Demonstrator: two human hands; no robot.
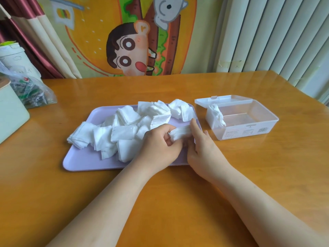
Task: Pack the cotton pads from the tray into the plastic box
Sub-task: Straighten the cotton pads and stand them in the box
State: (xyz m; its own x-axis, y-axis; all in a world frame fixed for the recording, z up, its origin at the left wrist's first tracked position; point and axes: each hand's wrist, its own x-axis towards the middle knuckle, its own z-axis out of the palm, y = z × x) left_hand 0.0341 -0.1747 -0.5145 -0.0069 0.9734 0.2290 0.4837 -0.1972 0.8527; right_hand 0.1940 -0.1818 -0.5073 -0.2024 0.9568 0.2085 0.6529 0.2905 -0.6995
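A small stack of cotton pads (181, 131) is being held between both hands just above the lilac tray (85, 161). Its left end is being gripped by the curled fingers of the left hand (160, 139). Its right end is being clasped by the right hand (201, 143), thumb on top; the fingers beneath are hidden.

The step in hand is judged to be squaring the stack before it is carried off. The edges should be tapped level while pressure is being kept even from both ends, so that no pad is being fanned out or dropped.

The loose pads (124, 125) are lying left of and beyond the grip. The clear plastic box (249, 129) is standing open to its right, off the tray. The packed pads (215, 116) are standing at the end nearest the grip, so the stack is best set upright against them.
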